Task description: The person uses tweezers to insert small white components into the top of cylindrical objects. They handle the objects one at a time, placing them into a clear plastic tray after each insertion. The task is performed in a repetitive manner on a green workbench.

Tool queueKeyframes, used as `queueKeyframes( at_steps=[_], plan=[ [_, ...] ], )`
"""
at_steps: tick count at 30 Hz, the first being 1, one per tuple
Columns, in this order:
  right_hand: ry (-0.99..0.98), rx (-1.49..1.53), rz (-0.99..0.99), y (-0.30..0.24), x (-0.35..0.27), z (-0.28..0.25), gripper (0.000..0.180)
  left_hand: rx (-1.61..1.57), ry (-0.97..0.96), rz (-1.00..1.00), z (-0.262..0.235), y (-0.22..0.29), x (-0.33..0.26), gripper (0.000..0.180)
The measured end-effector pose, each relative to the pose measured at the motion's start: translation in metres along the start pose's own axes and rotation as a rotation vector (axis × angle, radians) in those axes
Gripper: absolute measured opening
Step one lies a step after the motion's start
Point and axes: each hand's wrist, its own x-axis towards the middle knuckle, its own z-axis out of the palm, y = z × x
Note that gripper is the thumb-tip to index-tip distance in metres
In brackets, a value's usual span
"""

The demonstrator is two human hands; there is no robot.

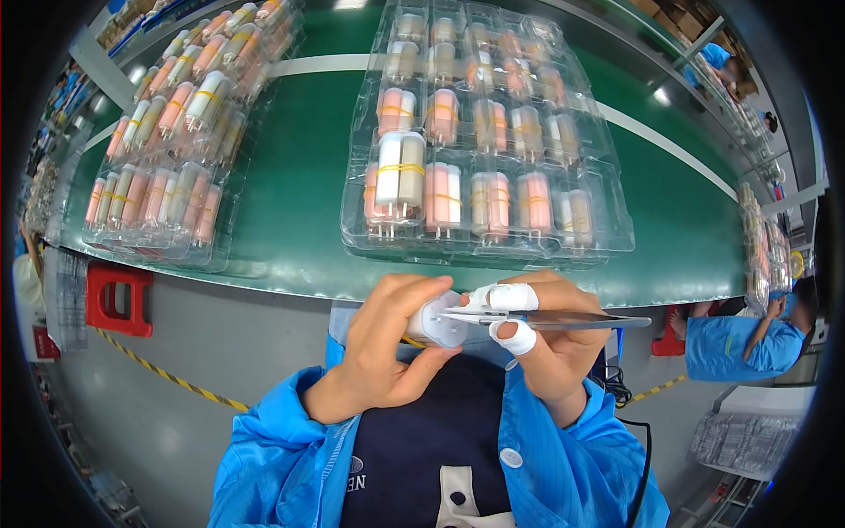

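Left hand (pixel 387 343) fingers curled around a small white bottle (pixel 433 322) just off the green table's (pixel 290 202) near edge, right hand (pixel 550 339) with taped fingers (pixel 513 297) clenched on scissors (pixel 563 319) touching the bottle's top, clear tray (pixel 616 231) of paired bottles beyond

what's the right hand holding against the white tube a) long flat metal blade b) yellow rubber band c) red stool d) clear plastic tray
A: the right hand, with white tape on two fingers, holds a long flat metal blade whose tip meets the small white cylindrical tube gripped in the left hand.
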Motion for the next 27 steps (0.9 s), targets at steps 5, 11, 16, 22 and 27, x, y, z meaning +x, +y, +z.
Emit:
queueKeyframes(
  at_steps=[5, 11, 16, 22, 27],
  plan=[
    [-0.011, -0.011, -0.030, 0.001, 0.001, 0.000, 0.022, 0.006, -0.013, 0.012, 0.001, 0.000, 0.002, 0.056],
    [-0.021, -0.033, -0.010, 0.000, 0.001, -0.001, 0.021, 0.009, -0.020, 0.006, 0.001, 0.000, 0.002, 0.056],
    [-0.017, -0.017, -0.006, 0.000, 0.001, 0.000, 0.020, 0.037, -0.016, 0.012, 0.001, 0.000, 0.001, 0.057],
    [-0.011, -0.012, 0.027, 0.002, 0.001, 0.001, 0.018, 0.095, -0.002, 0.033, 0.001, -0.002, 0.001, 0.057],
    [0.032, 0.178, 0.077, 0.009, -0.003, 0.003, 0.015, 0.103, 0.021, 0.063, 0.002, -0.006, -0.001, 0.055]
  ],
)
